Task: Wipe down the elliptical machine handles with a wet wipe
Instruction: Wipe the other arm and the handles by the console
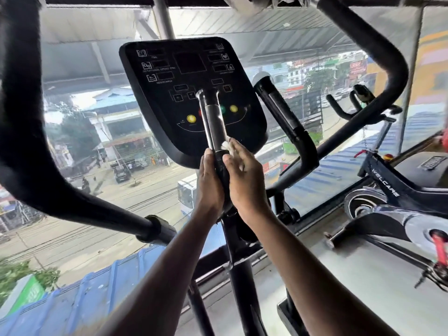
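Far-left moving handle (29, 132): thick, black, curving down the left edge; no hand on it, so judged not yet in work
Left hand (210, 183): raised on an outstretched forearm, palm against the left side of the near fixed handle (215, 132), thumb up along the grip; fingers wrapped behind the bar, grasping it to steady it
Near fixed handle: upright in the centre before the console (189, 93), metal sensor strip facing the camera
Wet wipe (230, 147): white, bunched, pressed to the right side of the handle just below the sensor strip, mostly hidden under the right hand
Right hand (244, 183): mirror of the left, thumb laid on the grip, fingers curled over the wipe and clamping it to the bar
Second fixed handle (278, 110): right of the console, untouched
Risk, grip: wipe so small and wadded that a fast upward stroke could roll it out from under the fingers
Risk, coverage: left palm shields part of the grip, likely leaving that patch unwiped
Risk, console: moisture could reach the buttons just behind
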`<action>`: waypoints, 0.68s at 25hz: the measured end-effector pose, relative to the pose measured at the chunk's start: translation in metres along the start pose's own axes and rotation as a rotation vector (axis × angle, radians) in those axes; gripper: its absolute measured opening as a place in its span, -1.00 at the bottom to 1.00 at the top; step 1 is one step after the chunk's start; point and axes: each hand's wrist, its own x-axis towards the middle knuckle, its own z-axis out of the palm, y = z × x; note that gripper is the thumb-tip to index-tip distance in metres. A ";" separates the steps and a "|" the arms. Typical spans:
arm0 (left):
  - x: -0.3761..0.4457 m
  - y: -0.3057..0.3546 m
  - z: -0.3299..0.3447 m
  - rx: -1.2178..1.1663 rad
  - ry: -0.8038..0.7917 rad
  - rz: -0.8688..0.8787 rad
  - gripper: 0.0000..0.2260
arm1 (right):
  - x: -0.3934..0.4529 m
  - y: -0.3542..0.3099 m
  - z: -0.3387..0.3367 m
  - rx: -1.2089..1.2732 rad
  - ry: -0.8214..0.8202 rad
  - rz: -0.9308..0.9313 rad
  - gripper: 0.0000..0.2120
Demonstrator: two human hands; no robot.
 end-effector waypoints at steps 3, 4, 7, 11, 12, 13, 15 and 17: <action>-0.004 -0.003 -0.001 0.033 -0.075 -0.024 -0.36 | -0.033 0.009 0.004 -0.137 0.146 -0.194 -0.63; -0.004 -0.003 -0.003 -0.010 -0.093 -0.054 -0.31 | -0.047 0.018 0.002 -0.154 0.192 -0.243 -0.63; -0.011 0.005 0.001 -0.172 -0.186 -0.144 -0.40 | -0.053 0.034 -0.011 -0.147 0.203 -0.306 -0.66; -0.010 0.004 -0.001 -0.242 -0.260 -0.108 -0.52 | -0.039 0.021 -0.001 -0.366 0.173 -0.395 -0.55; -0.010 0.003 -0.002 -0.249 -0.277 -0.101 -0.52 | -0.045 0.027 0.002 -0.420 0.155 -0.446 -0.53; -0.011 0.004 -0.002 -0.248 -0.289 -0.112 -0.52 | -0.052 0.036 0.002 -0.456 0.130 -0.512 -0.51; -0.014 0.005 -0.004 -0.220 -0.282 -0.123 -0.50 | -0.062 0.053 -0.005 -0.514 0.089 -0.646 -0.53; -0.015 0.006 -0.003 -0.224 -0.286 -0.130 -0.49 | -0.051 0.054 -0.009 -0.549 0.083 -0.677 -0.61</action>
